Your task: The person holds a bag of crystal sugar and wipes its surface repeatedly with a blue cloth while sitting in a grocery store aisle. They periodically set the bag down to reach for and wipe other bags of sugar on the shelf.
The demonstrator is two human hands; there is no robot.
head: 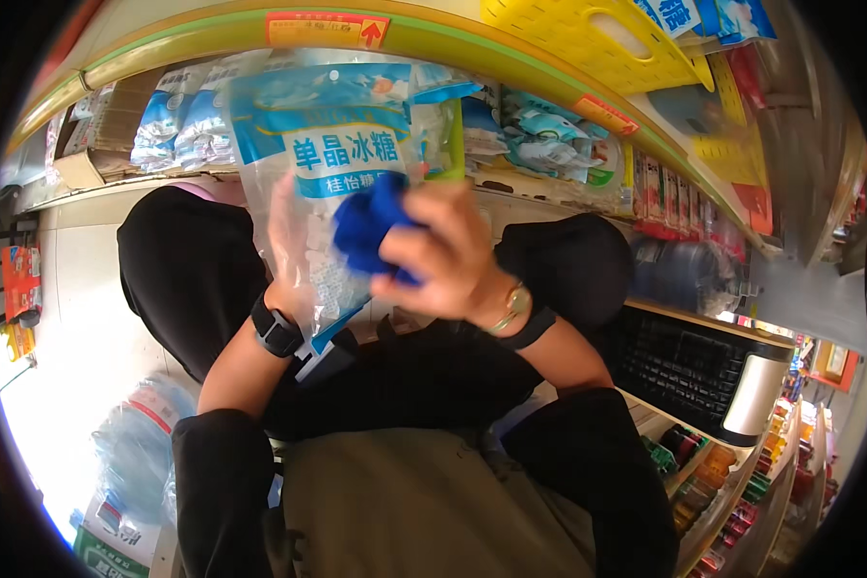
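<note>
A clear plastic bag of rock sugar (303,253) with a blue-and-white printed front stands upright before me, between my knees. My left hand (287,253) holds it by its left side, and part of that hand is hidden behind the plastic. Bunched in my right hand (444,249) is a dark blue cloth (372,220), which lies over the lower part of the bag's printed front. The right hand and the cloth are blurred. Whitish lumps show through the clear part of the bag.
Behind the bag, a low shelf holds similar sugar bags (170,115) and other packets (549,134). A yellow plastic basket (549,32) is above the shelf edge (224,36). At right stands a black basket-like container (675,361). Wrapped large bottles (134,448) stand at lower left.
</note>
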